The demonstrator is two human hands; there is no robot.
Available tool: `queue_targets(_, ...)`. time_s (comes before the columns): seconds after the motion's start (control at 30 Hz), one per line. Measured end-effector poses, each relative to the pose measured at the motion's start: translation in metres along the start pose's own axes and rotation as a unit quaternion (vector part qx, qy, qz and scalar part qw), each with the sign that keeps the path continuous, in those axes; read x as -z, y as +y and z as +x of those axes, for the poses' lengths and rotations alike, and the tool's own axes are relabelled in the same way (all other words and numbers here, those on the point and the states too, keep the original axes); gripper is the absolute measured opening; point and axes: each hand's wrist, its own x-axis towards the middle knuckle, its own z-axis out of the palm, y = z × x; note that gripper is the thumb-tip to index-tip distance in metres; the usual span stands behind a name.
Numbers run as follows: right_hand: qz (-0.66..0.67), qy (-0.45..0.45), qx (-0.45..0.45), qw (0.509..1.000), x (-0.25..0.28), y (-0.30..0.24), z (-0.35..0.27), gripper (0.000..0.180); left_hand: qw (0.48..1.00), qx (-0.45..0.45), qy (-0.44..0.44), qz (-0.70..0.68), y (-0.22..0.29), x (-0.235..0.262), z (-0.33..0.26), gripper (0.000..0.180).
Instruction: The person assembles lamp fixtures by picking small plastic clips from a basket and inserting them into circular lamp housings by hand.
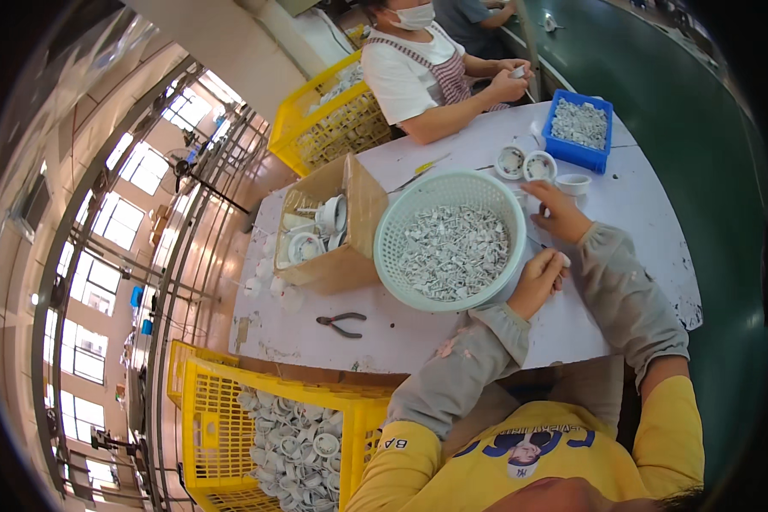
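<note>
Pinching, the left hand (535, 283) clamps a white part (565, 259), likely light, stiff, best edge-held; right hand (563, 213), fingers apart.

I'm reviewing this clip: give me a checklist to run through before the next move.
1. Left hand, secure grip: cannot tell; whatever it may hold is mostly hidden.
2. Right hand, holding anything: cannot tell; it is beside the mint-green colander.
3. Colander upright, stocked with small white parts: ok.
4. Blue bin upright and stocked: ok.
5. Pliers clear of both hands: ok; they lie on the table.
</note>
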Motion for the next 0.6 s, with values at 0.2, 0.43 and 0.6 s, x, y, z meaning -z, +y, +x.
queue_targets(0.2, -0.033, -0.068, -0.027, 0.997, 0.012, 0.007, -0.018, 0.028, 0.998, -0.045, 0.012, 0.043, -0.002, -0.001, -0.002, 0.028)
queue_targets(0.43, -0.154, -0.033, -0.021, 0.987, 0.073, -0.05, -0.077, 0.016, 0.992, -0.031, 0.117, 0.02, 0.003, -0.002, -0.002, 0.021)
queue_targets(0.6, -0.269, -0.059, 0.075, 0.958, 0.079, -0.07, -0.104, 0.015, 0.987, -0.104, 0.123, -0.028, 0.012, -0.007, -0.001, 0.025)
